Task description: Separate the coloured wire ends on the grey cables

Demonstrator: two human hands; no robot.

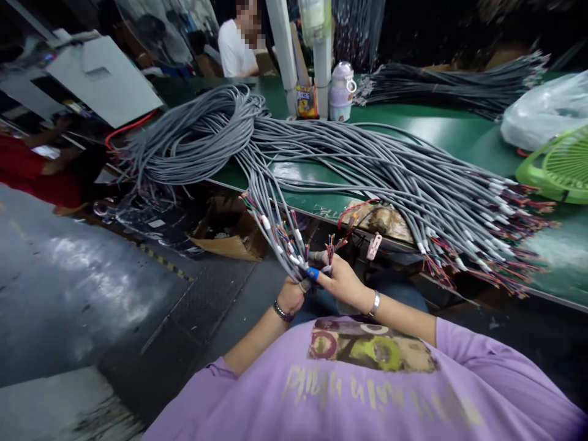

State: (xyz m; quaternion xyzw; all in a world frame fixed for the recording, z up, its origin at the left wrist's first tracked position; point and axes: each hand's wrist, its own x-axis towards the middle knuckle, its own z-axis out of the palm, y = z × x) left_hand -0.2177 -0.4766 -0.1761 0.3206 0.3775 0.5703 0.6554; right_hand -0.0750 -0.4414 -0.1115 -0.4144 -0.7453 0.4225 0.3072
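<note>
Head view: the left hand (291, 298) is gripping grey cables (258, 184), the right hand (346, 282) is clasping splayed wire ends (331, 247), and more cables (390, 164) are lying across the green bench (436, 125).

the fingers of the left hand (291, 296) are partly hidden by gray cables (271, 226), and how the cable ends sit within the right hand (348, 283) is too small to tell. at the right end of the worktop (429, 131), a green fan (563, 165) and a plastic bag (544, 113) are cut off. below the near edge, the inside of a cardboard box (248, 236) is too dark to read. the lettering on the purple shirt (275, 380) is blurred.
</note>
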